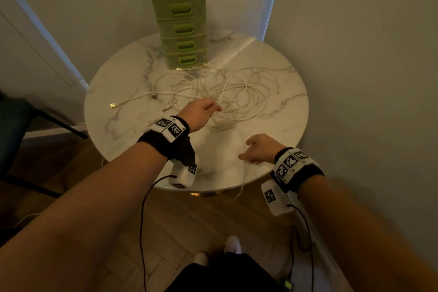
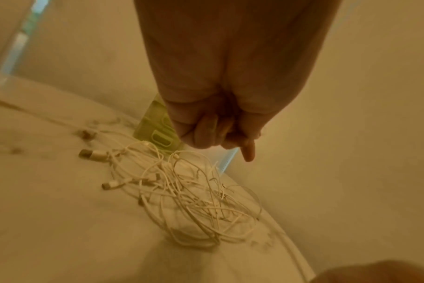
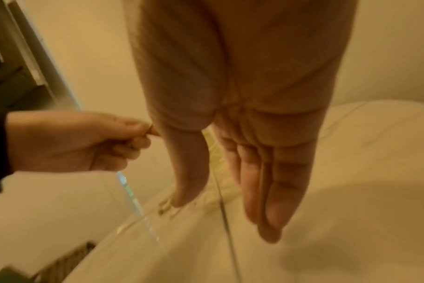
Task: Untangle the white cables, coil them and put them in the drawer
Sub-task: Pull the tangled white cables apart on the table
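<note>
The round marble bench (image 1: 118, 92) stands in a corner with walls close behind and to the right, and a dark chair (image 1: 14, 125) near its left edge. The white cables (image 1: 225, 92) lie in a loose tangle of overlapping loops across the middle of the bench, plugs trailing toward the left edge; one strand runs over the near edge and hangs toward the floor. A green drawer unit (image 1: 180, 19) stands at the far edge, all four drawers shut. The left hand (image 1: 201, 111) has its grip pinched on a strand at the tangle's near side. The right hand (image 1: 258, 149) rests near the near edge, fingers straight, holding nothing.
</note>
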A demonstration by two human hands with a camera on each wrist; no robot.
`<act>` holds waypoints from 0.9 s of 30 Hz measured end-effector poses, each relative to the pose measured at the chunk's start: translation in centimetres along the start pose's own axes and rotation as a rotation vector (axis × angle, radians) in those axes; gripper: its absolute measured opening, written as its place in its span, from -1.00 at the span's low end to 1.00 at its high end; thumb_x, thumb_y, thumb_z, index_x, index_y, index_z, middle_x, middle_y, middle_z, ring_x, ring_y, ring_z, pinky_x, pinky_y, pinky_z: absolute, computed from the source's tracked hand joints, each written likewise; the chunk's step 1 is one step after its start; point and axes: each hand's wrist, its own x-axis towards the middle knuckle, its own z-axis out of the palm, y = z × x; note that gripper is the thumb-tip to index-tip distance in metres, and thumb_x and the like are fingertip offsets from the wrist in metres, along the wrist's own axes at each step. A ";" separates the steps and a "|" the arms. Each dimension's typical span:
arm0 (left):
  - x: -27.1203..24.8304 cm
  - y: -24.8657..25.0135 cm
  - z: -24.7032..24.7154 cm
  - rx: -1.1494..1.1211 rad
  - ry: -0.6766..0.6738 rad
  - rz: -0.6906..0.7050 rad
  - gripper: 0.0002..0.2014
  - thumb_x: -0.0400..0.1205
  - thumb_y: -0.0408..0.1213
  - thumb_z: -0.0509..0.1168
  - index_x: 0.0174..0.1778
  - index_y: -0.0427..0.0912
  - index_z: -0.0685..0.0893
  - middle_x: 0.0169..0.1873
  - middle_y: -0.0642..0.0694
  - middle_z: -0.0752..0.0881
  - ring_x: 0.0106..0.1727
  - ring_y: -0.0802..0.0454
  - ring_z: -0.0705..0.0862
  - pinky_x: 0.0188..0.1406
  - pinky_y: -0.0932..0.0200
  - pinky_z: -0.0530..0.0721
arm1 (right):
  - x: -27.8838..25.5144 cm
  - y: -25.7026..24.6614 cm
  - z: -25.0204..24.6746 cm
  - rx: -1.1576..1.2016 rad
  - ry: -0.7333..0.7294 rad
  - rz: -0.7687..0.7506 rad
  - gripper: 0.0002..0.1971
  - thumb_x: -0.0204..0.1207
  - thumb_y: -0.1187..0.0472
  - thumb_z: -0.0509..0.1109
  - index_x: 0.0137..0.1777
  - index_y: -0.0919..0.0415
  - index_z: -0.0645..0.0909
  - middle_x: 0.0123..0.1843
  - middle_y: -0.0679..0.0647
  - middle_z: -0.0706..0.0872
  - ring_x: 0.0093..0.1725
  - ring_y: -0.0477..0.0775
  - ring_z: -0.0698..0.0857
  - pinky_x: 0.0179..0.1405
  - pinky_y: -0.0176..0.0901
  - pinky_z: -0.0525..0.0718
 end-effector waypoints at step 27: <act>3.2 4.4 -0.6 -0.671 0.141 0.074 -0.80 0.74 -0.20 0.08 -0.14 -0.16 0.51 -0.33 -0.02 0.72 -0.58 0.22 0.50 -0.54 0.37 0.46 | 2.9 -2.5 -3.2 -0.116 -0.308 -0.425 -0.70 0.66 0.26 0.13 0.04 0.43 0.66 0.00 0.34 0.72 -0.31 -0.06 0.61 -0.27 -0.33 0.60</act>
